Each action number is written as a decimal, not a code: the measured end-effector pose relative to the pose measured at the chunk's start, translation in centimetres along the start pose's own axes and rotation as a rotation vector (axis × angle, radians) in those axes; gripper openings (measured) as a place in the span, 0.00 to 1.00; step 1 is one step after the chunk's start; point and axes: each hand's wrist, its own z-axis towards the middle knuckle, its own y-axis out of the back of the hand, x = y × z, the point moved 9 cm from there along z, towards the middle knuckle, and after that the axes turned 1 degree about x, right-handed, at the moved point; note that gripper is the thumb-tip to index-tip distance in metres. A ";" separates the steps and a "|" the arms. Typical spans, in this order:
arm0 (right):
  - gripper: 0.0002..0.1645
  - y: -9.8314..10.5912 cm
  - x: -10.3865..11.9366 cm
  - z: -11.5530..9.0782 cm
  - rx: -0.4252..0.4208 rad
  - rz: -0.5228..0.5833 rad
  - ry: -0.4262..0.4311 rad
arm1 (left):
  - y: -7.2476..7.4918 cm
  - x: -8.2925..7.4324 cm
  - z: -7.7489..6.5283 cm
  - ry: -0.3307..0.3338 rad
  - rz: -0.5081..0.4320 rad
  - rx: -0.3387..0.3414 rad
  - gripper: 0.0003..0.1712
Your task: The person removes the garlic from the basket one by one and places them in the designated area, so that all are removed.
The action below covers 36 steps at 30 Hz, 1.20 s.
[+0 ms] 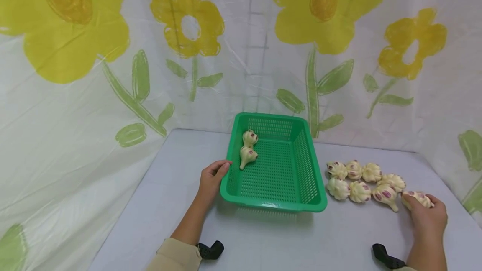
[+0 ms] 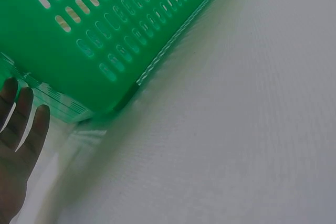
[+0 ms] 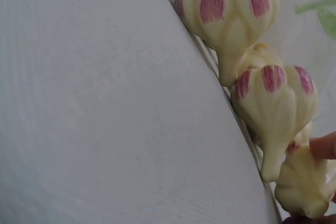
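Observation:
A green plastic basket (image 1: 269, 206) stands mid-table with two garlic bulbs (image 1: 248, 155) inside, along its left wall. My left hand (image 1: 212, 179) is at the basket's left rim; in the left wrist view its fingers (image 2: 38, 135) look straight and slightly spread beside the slotted wall. On the right, my right hand (image 1: 429, 216) grips a garlic bulb (image 1: 418, 198) between thumb and fingers at the end of a group. The right wrist view shows the thumb on that held bulb (image 3: 304, 182), close to another garlic bulb (image 3: 274, 98) with purple marks.
Several garlic bulbs (image 1: 360, 191) lie in two rows between the basket and my right hand. Behind the white table (image 1: 169, 166) hangs a white sheet (image 1: 241, 83) with yellow flowers. Black wrist devices (image 1: 211, 250) sit at both wrists.

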 end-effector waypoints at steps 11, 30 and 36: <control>0.57 -0.4 0.3 0.0 0.009 -0.030 0.028 | -0.3 -3.3 -0.9 -0.001 -0.003 0.030 0.13; 0.56 -0.8 0.9 0.0 0.029 -0.086 0.081 | -0.3 -3.0 -0.8 0.020 -0.005 0.040 0.13; 0.55 -0.9 1.0 0.0 0.038 -0.115 0.087 | -0.3 -2.9 -0.8 0.023 -0.008 0.045 0.13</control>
